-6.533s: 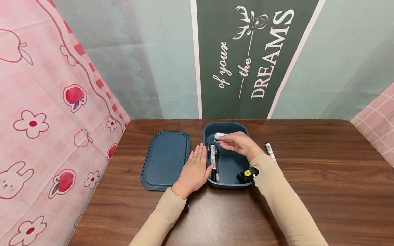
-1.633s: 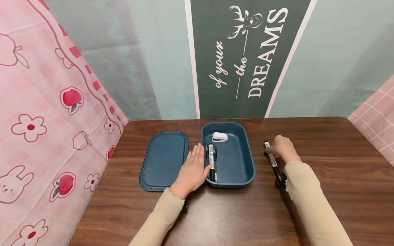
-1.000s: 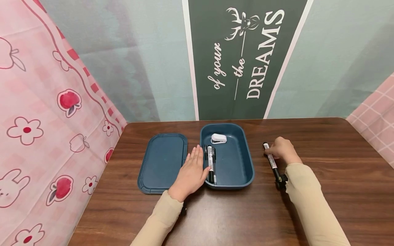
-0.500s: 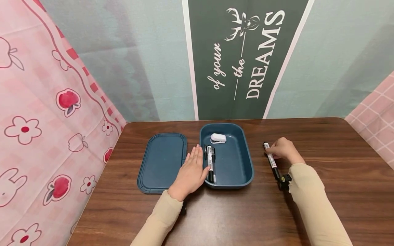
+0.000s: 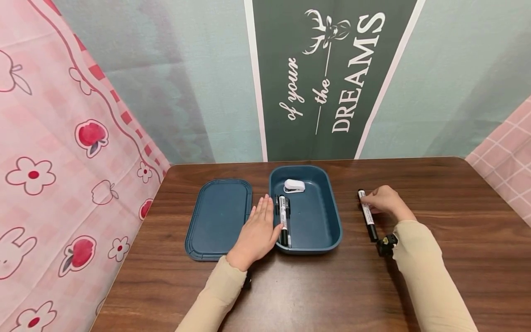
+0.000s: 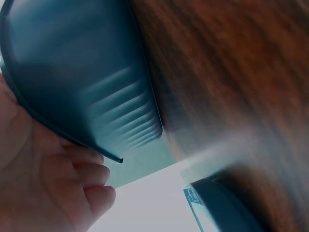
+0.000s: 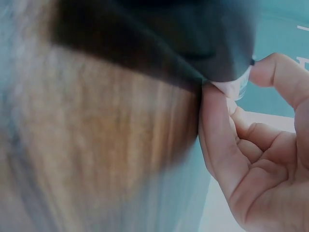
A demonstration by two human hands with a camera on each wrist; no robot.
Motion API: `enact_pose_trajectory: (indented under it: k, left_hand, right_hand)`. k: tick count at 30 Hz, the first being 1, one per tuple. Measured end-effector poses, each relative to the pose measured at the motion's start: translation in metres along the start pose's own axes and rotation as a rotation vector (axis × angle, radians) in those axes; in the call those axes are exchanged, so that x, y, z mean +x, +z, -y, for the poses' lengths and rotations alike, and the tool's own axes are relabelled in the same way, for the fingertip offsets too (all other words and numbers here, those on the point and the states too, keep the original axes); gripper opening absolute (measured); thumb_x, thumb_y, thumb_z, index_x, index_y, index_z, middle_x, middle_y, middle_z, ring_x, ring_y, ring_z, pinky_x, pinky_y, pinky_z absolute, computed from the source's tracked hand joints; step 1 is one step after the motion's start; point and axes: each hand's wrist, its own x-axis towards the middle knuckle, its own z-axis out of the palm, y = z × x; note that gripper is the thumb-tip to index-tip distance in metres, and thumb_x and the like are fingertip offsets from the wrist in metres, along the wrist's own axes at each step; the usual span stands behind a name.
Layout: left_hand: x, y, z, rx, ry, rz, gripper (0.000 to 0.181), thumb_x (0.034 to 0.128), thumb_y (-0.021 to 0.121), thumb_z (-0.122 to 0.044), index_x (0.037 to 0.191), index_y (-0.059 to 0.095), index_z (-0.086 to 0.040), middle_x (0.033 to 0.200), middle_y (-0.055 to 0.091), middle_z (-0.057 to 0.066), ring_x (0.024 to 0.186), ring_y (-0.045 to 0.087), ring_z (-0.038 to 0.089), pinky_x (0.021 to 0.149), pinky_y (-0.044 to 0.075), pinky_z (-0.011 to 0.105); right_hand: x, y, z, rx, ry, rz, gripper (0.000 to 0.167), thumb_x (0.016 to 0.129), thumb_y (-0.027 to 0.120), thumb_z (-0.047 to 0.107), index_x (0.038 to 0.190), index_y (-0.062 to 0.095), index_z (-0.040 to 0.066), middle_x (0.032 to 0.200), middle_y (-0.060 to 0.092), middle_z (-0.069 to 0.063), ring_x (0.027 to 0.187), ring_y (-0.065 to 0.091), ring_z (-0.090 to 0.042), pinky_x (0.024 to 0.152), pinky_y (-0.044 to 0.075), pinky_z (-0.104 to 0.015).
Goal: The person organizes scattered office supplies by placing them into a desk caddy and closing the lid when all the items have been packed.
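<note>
My left hand, fingers straight, rests against the left rim of a blue plastic box. In the left wrist view the same hand touches the rim of the ribbed box wall. Inside the box lie a black-and-white marker, a slim black pen beside it and a small white stapler. Right of the box, my right hand pinches a second marker near its far end. That marker's dark end looms large and blurred in the right wrist view.
A flat blue lid lies on the wooden table left of the box, partly under the left wrist. The table's back edge meets a green hanging cloth. A pink printed cloth hangs along the left side.
The right hand left the stapler in the box, moved right to the marker on the table and took hold of it. Lately hand and marker have shifted slightly rightward. The left hand stays put.
</note>
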Motion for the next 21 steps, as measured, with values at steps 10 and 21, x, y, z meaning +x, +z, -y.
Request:
enact_pose_trajectory:
  k: [10,21]
  left_hand:
    - [-0.001,-0.001,-0.001,-0.007,0.004,-0.003,0.067,0.1022,0.037,-0.038,0.147,0.017,0.008,0.154,0.013,0.023,0.142,0.012,0.031,0.115,0.016,0.041]
    - [-0.001,0.0,0.0,0.008,-0.009,0.013,0.067,0.1023,0.036,-0.038,0.148,0.015,0.007,0.154,0.011,0.021,0.143,0.01,0.028,0.115,0.016,0.04]
  right_hand:
    - [-0.002,-0.004,-0.006,0.193,0.016,0.048,0.043,0.091,0.052,0.011,0.109,0.049,-0.027,0.075,0.058,-0.004,0.067,0.058,-0.005,0.064,0.056,-0.025]
    - [-0.002,-0.004,-0.011,0.261,0.057,0.057,0.05,0.092,0.049,0.015,0.118,0.044,-0.027,0.082,0.059,-0.004,0.071,0.057,-0.003,0.066,0.055,-0.022]
